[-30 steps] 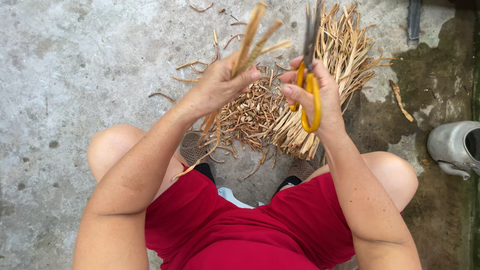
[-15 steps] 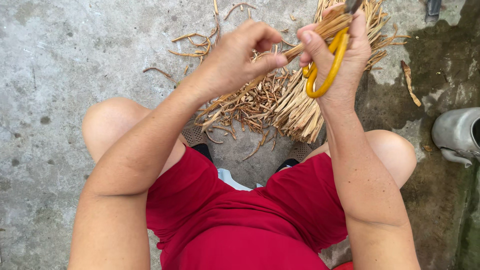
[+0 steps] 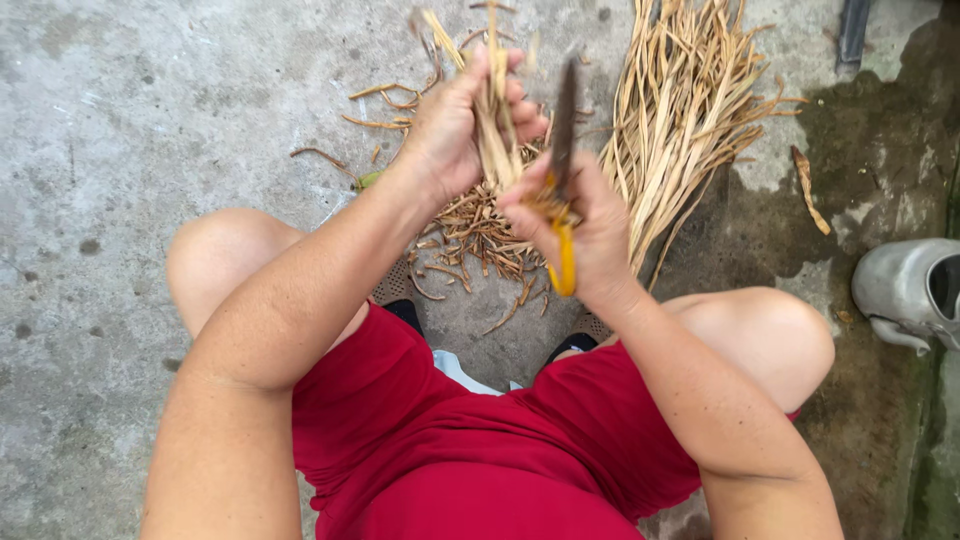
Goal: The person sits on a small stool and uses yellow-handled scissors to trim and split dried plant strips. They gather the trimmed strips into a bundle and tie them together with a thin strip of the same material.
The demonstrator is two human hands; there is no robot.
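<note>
Above the knees, both hands worked dry strips.
Left hand [image 3: 455,125] gripped strips [image 3: 492,120] upright for trimming; right hand [image 3: 580,225] closed round scissors [image 3: 562,200].

No packages, labels, signs or screens

Nothing of that kind shows anywhere in the head view.

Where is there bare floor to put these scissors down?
Bare concrete floor lies left of the left hand, beyond the left knee. It is crowded ahead: cut scraps under both hands, long dry strips beyond the right hand, and a grey container at far right.
</note>
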